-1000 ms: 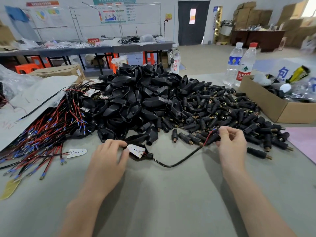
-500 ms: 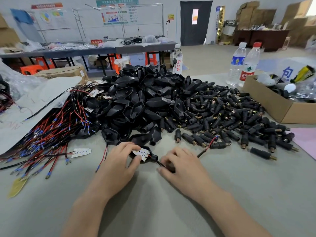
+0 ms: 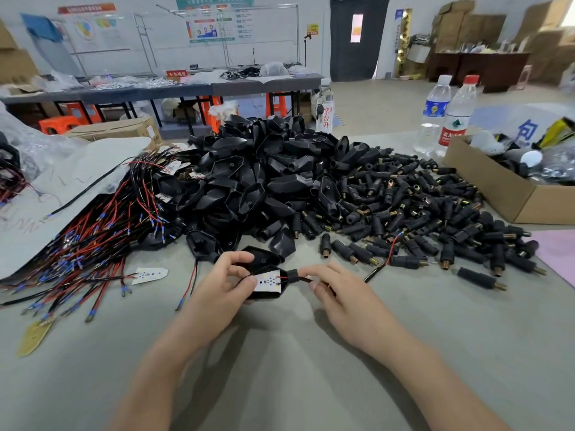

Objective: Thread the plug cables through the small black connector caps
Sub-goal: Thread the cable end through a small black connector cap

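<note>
My left hand (image 3: 222, 284) grips a black plug housing (image 3: 264, 286) that holds a small white circuit board (image 3: 268, 280), just above the grey table. A black cable (image 3: 375, 271) leaves the housing's neck toward the right. My right hand (image 3: 339, 292) pinches that cable right beside the neck. The cable's far end, with a red wire (image 3: 392, 246), lies among a spread of small black connector caps (image 3: 435, 219) with brass tips. A tall heap of black housings (image 3: 264, 181) rises behind my hands.
A bundle of red and black wires (image 3: 84, 244) with blue ferrules lies at left on a grey bag. An open cardboard box (image 3: 497, 188) stands at right, two water bottles (image 3: 448, 116) behind it, another bottle (image 3: 325, 110) at the table's back. A loose white board (image 3: 149, 274) lies left of my hands.
My right hand left the cable's far end at the cap pile, slid left along the cable and now pinches it at the housing's neck. My left hand lifted the housing slightly.
</note>
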### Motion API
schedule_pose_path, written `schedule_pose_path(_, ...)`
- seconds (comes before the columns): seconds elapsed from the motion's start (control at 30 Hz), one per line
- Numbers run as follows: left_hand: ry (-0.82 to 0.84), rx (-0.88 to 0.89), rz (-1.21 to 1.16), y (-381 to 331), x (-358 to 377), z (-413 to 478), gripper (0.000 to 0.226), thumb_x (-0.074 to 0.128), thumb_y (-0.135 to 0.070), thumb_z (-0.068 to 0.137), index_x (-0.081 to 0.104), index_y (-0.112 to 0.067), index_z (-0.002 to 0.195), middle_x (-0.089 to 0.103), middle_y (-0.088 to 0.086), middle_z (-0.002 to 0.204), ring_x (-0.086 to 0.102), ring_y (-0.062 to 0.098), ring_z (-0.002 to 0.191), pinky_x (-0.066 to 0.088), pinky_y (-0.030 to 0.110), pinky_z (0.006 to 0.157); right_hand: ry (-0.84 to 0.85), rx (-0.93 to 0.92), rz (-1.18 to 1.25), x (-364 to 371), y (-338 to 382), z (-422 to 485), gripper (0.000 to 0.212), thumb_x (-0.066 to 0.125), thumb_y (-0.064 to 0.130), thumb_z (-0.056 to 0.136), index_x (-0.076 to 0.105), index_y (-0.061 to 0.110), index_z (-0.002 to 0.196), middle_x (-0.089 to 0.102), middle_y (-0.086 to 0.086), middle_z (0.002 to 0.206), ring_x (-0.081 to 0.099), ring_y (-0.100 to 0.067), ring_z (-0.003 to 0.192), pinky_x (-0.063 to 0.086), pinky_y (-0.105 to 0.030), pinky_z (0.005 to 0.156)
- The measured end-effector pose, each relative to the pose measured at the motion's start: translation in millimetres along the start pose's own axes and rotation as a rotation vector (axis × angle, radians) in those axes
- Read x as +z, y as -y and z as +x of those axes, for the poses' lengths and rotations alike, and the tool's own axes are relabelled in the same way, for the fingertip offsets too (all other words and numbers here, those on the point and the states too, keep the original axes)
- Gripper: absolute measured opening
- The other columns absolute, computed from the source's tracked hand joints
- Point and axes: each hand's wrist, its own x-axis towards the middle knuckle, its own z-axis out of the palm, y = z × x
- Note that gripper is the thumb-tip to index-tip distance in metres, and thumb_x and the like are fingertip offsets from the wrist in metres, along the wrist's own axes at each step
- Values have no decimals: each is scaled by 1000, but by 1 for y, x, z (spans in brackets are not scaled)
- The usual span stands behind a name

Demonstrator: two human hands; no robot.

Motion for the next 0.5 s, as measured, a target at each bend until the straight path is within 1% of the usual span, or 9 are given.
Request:
schedule_pose_path(0.03, 42, -36, -71, -2, -1, -1, 30, 58, -5, 98, 59, -28, 118, 68, 1, 103, 69, 5, 76, 54, 18, 70, -4, 6, 21, -1, 0, 0, 28, 46, 24, 105, 58, 38, 126, 52, 10, 95, 55, -12, 78, 46, -29, 76)
schedule_pose_path(0.1, 149, -77, -120, -5, -2, -4, 33, 57, -7, 99, 60, -27, 125, 74, 3, 109, 69, 6, 83, 52, 16, 71, -1, 29, 38, -3, 1, 0, 28, 45, 24, 105, 57, 39, 125, 52, 11, 94, 53, -10, 79, 43, -23, 74)
schedule_pose_path(0.13, 198, -87, -124, -6, -4, -6, 33, 57, -9, 100, 62, -27, 126, 75, 2, 109, 68, 7, 87, 51, 15, 73, 5, 40, 38, -3, 1, 0, 27, 44, 24, 106, 56, 38, 125, 53, 13, 96, 53, -7, 81, 42, -21, 75)
schedule_pose_path(0.2, 250, -98, -136, -8, -5, -7, 31, 57, -11, 100, 64, -26, 125, 75, 3, 108, 66, 9, 89, 50, 16, 73, 28, 53, 8, -4, 2, 0, 26, 41, 23, 106, 55, 35, 124, 53, 19, 105, 52, -3, 89, 41, -22, 80)
schedule_pose_path(0.27, 245, -111, -194, -9, -5, -8, 28, 57, -9, 99, 65, -21, 123, 76, 3, 100, 66, 10, 83, 52, 18, 69, 52, 45, -38, -4, 5, 0, 24, 40, 20, 105, 54, 32, 120, 50, 22, 106, 50, -3, 91, 40, -25, 80)
schedule_pose_path(0.33, 231, -129, -276, -9, -3, -8, 28, 55, -6, 100, 65, -16, 123, 75, 5, 96, 67, 13, 83, 55, 22, 69, 54, 39, -49, -5, 6, 0, 22, 40, 17, 104, 54, 30, 116, 51, 20, 104, 52, -6, 93, 42, -27, 81)
schedule_pose_path(0.43, 238, -146, -288, -8, -1, -8, 28, 50, -8, 102, 68, -18, 121, 75, 10, 100, 67, 17, 84, 55, 25, 69, 41, 29, -36, -6, 6, 0, 21, 42, 14, 103, 54, 28, 112, 55, 18, 102, 53, -8, 93, 43, -29, 83)
schedule_pose_path(0.5, 210, -155, -269, -8, 0, -8, 29, 48, -8, 104, 70, -20, 118, 75, 10, 95, 66, 17, 80, 53, 25, 65, 42, 12, -22, -6, 6, 0, 21, 43, 13, 102, 55, 27, 111, 54, 18, 100, 52, -6, 92, 43, -28, 83)
